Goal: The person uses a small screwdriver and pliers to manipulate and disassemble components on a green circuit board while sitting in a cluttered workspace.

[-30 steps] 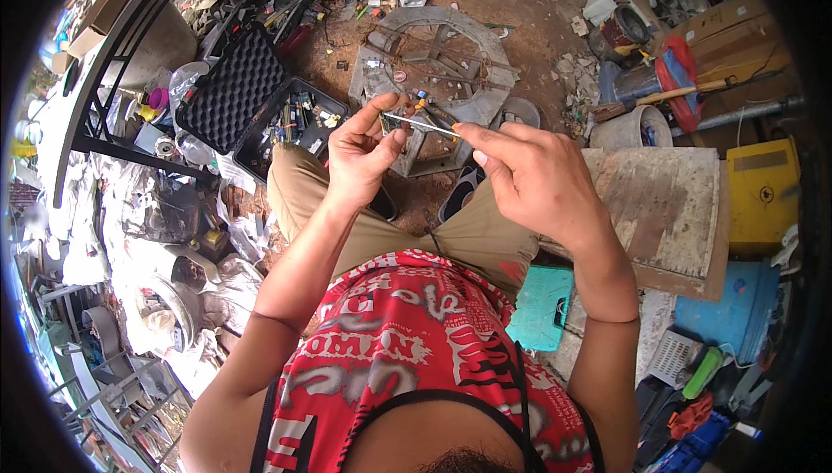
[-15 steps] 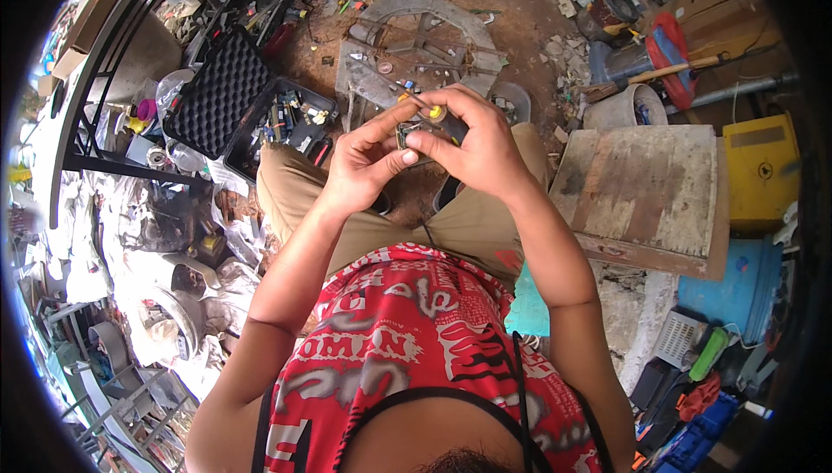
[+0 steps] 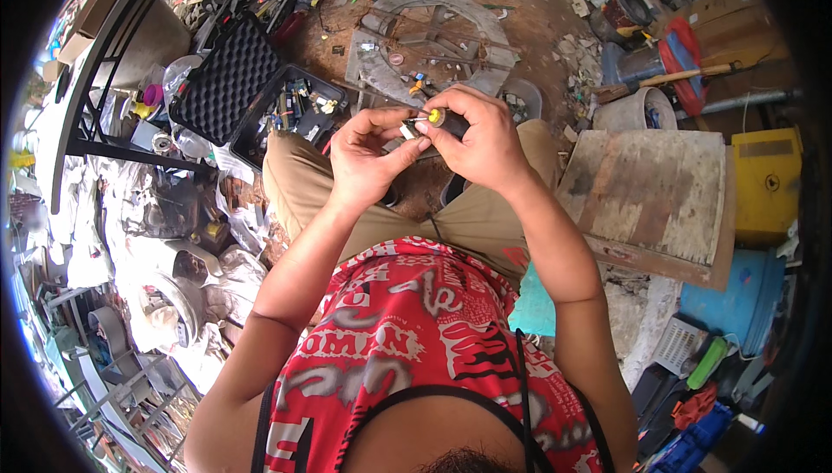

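Note:
My left hand (image 3: 368, 152) is closed on a small light-coloured part (image 3: 408, 131), pinching it between thumb and fingers, above my khaki-trousered legs. My right hand (image 3: 481, 144) meets it, curled round a screwdriver (image 3: 438, 118) with a yellow-ended handle, its thumb at the small part. The screwdriver's tip is hard to make out. Behind my hands, an octagonal grey frame (image 3: 485, 31) lies on the dirt floor, and an open black foam-lined case (image 3: 225, 87) holds assorted small items.
A black metal rack (image 3: 102, 83) and white bags (image 3: 165, 300) stand at left. At right are a worn wooden board (image 3: 646, 187), a yellow box (image 3: 763, 183), a blue container (image 3: 719, 308), a bucket (image 3: 641, 113) and a turquoise case (image 3: 533, 300).
My right hand has moved up and left to meet my left hand. The screwdriver, earlier lying across between both hands with its long shaft showing, is now mostly hidden by my fingers.

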Motion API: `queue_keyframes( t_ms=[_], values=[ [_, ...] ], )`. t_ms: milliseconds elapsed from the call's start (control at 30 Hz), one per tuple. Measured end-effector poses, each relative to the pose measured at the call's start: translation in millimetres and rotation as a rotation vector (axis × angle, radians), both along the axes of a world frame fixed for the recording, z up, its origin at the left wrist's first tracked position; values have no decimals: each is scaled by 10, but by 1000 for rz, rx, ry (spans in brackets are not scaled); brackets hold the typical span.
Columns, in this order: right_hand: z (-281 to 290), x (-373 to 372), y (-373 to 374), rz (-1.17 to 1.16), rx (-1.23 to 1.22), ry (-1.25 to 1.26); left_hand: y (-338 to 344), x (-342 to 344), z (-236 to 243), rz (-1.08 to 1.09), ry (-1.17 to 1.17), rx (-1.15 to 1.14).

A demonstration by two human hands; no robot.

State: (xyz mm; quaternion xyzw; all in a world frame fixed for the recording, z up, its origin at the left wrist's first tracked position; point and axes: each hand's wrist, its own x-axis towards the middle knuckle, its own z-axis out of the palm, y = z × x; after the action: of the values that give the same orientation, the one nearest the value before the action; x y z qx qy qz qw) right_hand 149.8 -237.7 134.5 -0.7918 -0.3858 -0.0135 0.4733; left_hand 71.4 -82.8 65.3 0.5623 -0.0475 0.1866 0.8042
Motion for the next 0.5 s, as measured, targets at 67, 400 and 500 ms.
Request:
queue_keyframes(
  t_ms=[67, 400, 500],
  values=[
    [18, -42, -16, -28, -9, -49, -13, 3, -19, 111, 28, 156],
    [104, 4, -55, 40, -16, -56, -17, -3, 147, -123, 96, -195],
    [116, -7, -53, 91, 22, -111, -52, -7, 262, -130, 99, -283]
  ],
)
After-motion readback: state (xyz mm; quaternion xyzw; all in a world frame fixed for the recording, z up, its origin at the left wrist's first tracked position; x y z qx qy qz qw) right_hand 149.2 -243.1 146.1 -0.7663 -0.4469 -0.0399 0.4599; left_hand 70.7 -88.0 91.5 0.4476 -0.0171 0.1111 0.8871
